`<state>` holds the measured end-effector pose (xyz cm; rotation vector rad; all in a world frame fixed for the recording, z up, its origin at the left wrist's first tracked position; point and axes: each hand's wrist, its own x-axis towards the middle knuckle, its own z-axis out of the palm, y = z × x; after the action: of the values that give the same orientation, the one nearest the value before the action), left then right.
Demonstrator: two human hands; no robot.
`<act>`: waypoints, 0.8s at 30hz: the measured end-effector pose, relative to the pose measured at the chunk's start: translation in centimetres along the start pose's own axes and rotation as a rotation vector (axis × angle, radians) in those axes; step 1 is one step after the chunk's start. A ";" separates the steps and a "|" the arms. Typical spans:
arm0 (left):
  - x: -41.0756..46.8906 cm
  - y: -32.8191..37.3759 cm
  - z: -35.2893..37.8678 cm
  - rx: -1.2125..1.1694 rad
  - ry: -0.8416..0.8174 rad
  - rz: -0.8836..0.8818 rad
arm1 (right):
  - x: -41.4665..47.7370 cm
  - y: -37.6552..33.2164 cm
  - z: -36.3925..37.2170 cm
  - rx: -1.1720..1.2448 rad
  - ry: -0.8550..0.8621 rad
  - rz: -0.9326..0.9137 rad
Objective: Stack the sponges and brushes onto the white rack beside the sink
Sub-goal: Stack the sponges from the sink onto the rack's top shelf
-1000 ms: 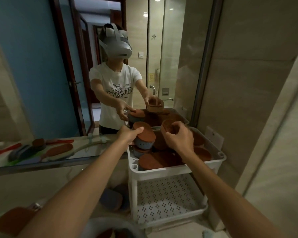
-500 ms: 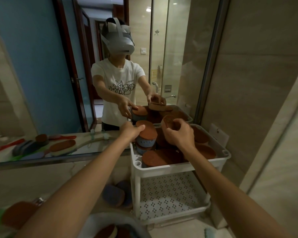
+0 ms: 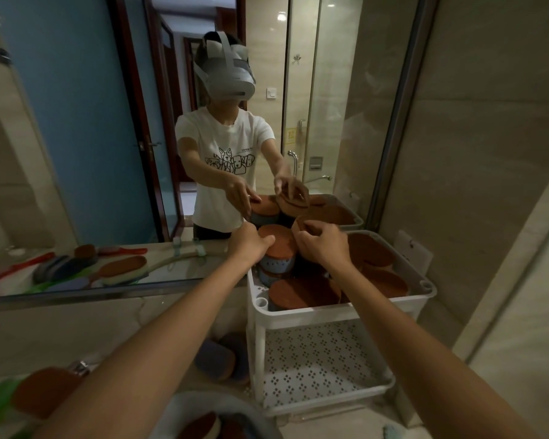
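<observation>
At the far left a brown brush (image 3: 42,391) lies on the table (image 3: 19,369), and the mirror (image 3: 76,153) above shows more brushes lying along its edge. Low in the middle, a basin (image 3: 178,407) holds another brown-topped piece, partly cut off by the frame. Two blue sponges (image 3: 216,359) sit on the table just beside the rack (image 3: 339,312). The left hand (image 3: 248,245) grips the top sponge (image 3: 276,248) of a small stack in the rack's top tray, thumb across its brown face. Next to it the right hand (image 3: 322,245) has its fingers curled round a brown sponge (image 3: 300,224), held tilted just above the tray. More brown-topped pieces crowd the tray. The perforated lower shelf (image 3: 314,359) sits beneath.
</observation>
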<state>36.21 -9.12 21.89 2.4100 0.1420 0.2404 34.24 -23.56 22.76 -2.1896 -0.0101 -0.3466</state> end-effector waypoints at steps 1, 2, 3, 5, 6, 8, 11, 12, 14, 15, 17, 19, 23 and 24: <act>0.0 0.0 0.1 -0.002 0.000 0.000 | 0.0 0.1 0.0 -0.006 -0.004 -0.009; 0.0 -0.1 0.2 -0.005 0.002 0.001 | 0.0 0.2 0.0 -0.016 -0.015 -0.016; 0.0 -0.1 0.2 -0.009 0.004 0.002 | 0.1 0.3 0.0 -0.033 -0.031 -0.022; 0.1 -0.2 0.3 -0.016 0.008 0.004 | 0.3 0.6 0.2 -0.084 -0.071 -0.023; 0.1 -0.2 0.3 -0.020 0.008 0.003 | 0.4 0.7 0.3 -0.113 -0.089 -0.023; 0.1 -0.2 0.4 -0.021 0.010 -0.005 | 0.5 0.9 0.5 -0.160 -0.112 -0.052; 0.0 0.0 0.2 0.011 0.003 -0.005 | 0.5 1.3 0.6 -0.169 -0.126 -0.083; -0.2 0.1 0.2 0.020 -0.002 0.007 | 0.5 1.4 0.5 -0.159 -0.140 -0.071; -0.4 0.4 0.1 0.022 -0.016 0.050 | 0.8 1.7 0.4 -0.153 -0.171 -0.049; -0.4 0.4 0.1 0.025 -0.027 0.072 | 0.9 1.7 0.2 -0.164 -0.183 -0.046; -0.4 0.4 0.3 0.038 -0.051 0.098 | 1.2 1.8 0.1 -0.200 -0.208 -0.049; -0.5 0.3 0.4 0.048 -0.063 0.104 | 1.4 1.9 0.0 -0.234 -0.231 -0.054; -0.9 0.7 0.4 0.087 -0.069 0.110 | 1.4 2.0 -0.2 -0.271 -0.255 -0.073; -1.1 0.9 0.4 0.088 -0.067 0.106 | 1.2 2.0 -0.2 -0.271 -0.245 -0.078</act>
<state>35.28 -10.23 22.08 2.5126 -0.0056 0.2057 35.65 -25.06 21.61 -2.4933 -0.1939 -0.1258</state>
